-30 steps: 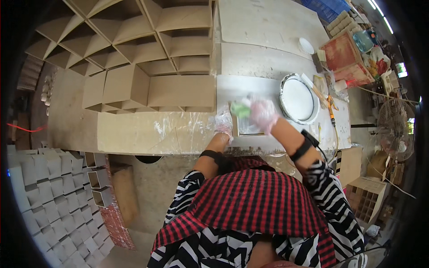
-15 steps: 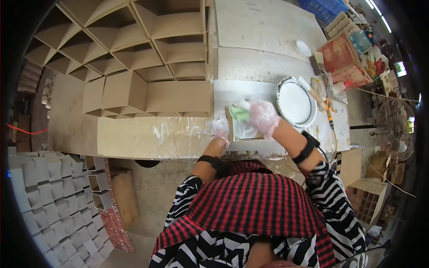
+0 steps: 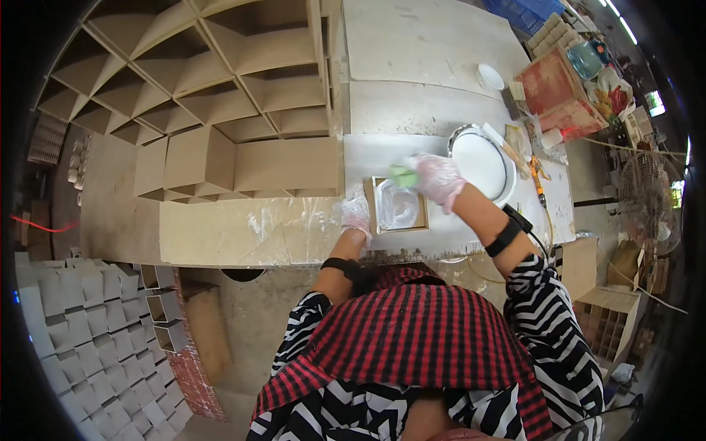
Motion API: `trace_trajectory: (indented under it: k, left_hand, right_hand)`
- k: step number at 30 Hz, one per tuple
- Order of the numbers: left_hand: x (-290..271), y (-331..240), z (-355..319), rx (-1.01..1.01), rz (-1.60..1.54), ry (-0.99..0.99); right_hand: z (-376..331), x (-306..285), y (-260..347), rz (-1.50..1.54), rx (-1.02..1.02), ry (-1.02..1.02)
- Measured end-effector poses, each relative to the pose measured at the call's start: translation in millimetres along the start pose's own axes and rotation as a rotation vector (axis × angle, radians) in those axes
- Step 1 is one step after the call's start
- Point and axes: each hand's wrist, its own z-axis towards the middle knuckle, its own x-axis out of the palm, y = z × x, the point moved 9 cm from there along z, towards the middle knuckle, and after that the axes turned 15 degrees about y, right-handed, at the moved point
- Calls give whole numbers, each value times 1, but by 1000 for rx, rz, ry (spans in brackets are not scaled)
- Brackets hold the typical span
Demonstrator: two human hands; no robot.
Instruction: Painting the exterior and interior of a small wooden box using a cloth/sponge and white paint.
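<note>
The right hand (image 3: 435,180), in a clear plastic glove, grips a pale green sponge (image 3: 404,175) with its fingers closed; the sponge is at the far edge of a small open-topped box (image 3: 423,213), and whether it touches the rim cannot be told. The box lies on the white work board (image 3: 441,223), toward the body and slightly left of the right hand, between the two hands. Its outline is nearly square, so no long axis stands out; its sides run roughly in line with the board's near edge. White, streaked coating covers the interior floor. The gloved left hand (image 3: 357,212) is nearer the box's left wall, just beside it; contact and finger closure cannot be told. The round tub of white liquid (image 3: 512,175) stands right of the box, near the right hand. Brown open boxes (image 3: 287,165) stand to the left, beyond the left hand.
</note>
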Motion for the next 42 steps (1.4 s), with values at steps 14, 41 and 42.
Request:
trace_trajectory:
  k: [14, 41, 42]
  left_hand:
    - [-19, 29, -19, -113, 154, -43]
    - [-12, 16, -17, -101, 240, -2]
    - [-9, 13, -14, -95, 251, 2]
  right_hand:
    - [-47, 30, -48, 364, 159, -234]
    - [-98, 56, -20, 366, 308, -168]
    - [-105, 67, -22, 369, 311, -167]
